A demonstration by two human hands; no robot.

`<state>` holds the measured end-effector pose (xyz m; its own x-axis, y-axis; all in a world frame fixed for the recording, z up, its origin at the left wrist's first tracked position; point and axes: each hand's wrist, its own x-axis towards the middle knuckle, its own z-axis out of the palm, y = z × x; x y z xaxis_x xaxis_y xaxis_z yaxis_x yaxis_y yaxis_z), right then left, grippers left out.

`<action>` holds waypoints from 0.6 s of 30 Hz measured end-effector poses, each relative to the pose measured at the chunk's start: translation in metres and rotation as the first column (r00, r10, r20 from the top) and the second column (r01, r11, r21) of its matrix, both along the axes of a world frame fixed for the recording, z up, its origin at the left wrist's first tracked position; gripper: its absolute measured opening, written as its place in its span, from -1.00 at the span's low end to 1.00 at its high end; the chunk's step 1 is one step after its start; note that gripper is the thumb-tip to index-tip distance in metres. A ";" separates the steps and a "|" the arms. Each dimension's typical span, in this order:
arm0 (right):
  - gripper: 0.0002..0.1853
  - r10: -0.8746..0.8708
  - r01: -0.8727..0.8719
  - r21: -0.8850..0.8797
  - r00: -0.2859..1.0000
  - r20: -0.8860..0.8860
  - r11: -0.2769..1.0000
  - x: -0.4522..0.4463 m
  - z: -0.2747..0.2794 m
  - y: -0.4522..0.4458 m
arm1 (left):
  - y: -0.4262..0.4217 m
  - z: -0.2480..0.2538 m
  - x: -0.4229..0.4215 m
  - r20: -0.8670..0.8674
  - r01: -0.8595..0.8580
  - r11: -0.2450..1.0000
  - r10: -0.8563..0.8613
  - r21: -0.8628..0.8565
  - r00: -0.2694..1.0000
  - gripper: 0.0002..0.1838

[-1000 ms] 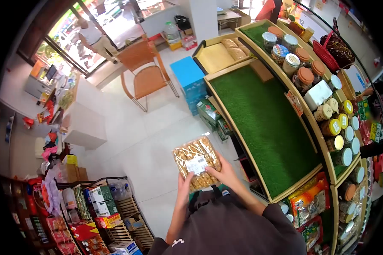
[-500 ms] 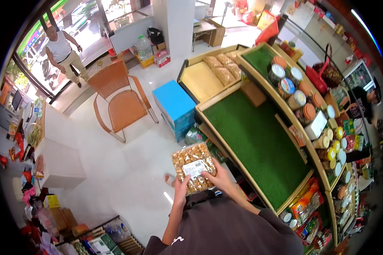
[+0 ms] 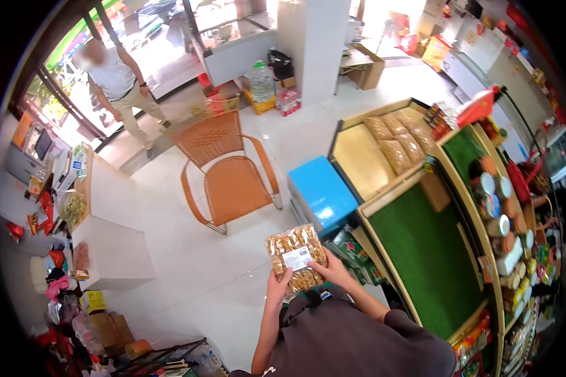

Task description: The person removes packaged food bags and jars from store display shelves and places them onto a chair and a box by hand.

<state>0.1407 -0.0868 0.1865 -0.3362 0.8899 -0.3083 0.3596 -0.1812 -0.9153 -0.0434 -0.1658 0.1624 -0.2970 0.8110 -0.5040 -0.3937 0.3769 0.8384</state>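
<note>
A clear plastic pack of golden-brown snack pieces (image 3: 283, 244) with a white printed label is held in front of my body. My left hand (image 3: 278, 287) grips its lower left side, thumb on the front near the label. On the lower right, my right hand (image 3: 334, 270) is closed on the same pack, its thumb pressing the front beside the label. The fingers behind the pack are mostly hidden. Just beyond it stands a blue-topped box (image 3: 324, 191). To the right is a wooden display stand lined with green turf (image 3: 421, 257).
A brown armchair (image 3: 236, 182) stands ahead on the tiled floor. Several bagged goods (image 3: 393, 143) lie in the far wooden bin. Jars (image 3: 498, 225) line the right shelf. A person (image 3: 116, 81) is near the doorway. A white counter (image 3: 116, 251) stands left.
My view has turned left, so the room's contents appear shifted right. The person at the doorway has stepped further in. Both hands keep hold of the snack pack.
</note>
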 end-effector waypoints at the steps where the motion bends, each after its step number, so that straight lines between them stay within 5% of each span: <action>1: -0.26 0.002 -0.001 0.006 1.000 -0.021 1.000 -0.009 -0.017 0.014 | 0.010 -0.008 -0.010 -0.002 0.017 1.000 -0.017 -0.015 1.000 -0.53; 4: -0.28 0.094 -0.103 -0.084 0.991 -0.099 0.991 -0.042 -0.050 0.072 | 0.052 -0.026 -0.041 0.010 -0.004 0.999 0.004 -0.037 1.000 -0.54; 8: -0.24 0.187 -0.187 -0.124 0.982 -0.014 0.974 -0.094 -0.026 0.156 | 0.113 -0.026 -0.084 -0.007 -0.085 0.989 0.085 -0.120 0.996 -0.51; 10: -0.20 0.183 -0.182 -0.035 0.983 0.018 0.983 -0.119 -0.040 0.188 | 0.147 -0.027 -0.105 0.028 -0.107 0.994 0.107 -0.022 0.994 -0.53; 14: -0.22 0.113 -0.134 -0.125 0.981 -0.161 0.983 -0.168 -0.083 0.236 | 0.200 -0.039 -0.139 -0.011 -0.156 0.987 0.156 -0.028 0.988 -0.55; 18: -0.27 0.111 -0.136 -0.206 0.985 -0.129 0.969 -0.203 -0.107 0.271 | 0.236 -0.068 -0.172 0.027 -0.195 0.977 0.198 -0.091 0.980 -0.54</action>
<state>-0.0622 0.1843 0.0795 -0.4836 0.7574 -0.4387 0.2854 -0.3373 -0.8971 -0.2156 0.0697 0.0947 -0.4265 0.6909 -0.5837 -0.4963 0.3607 0.7897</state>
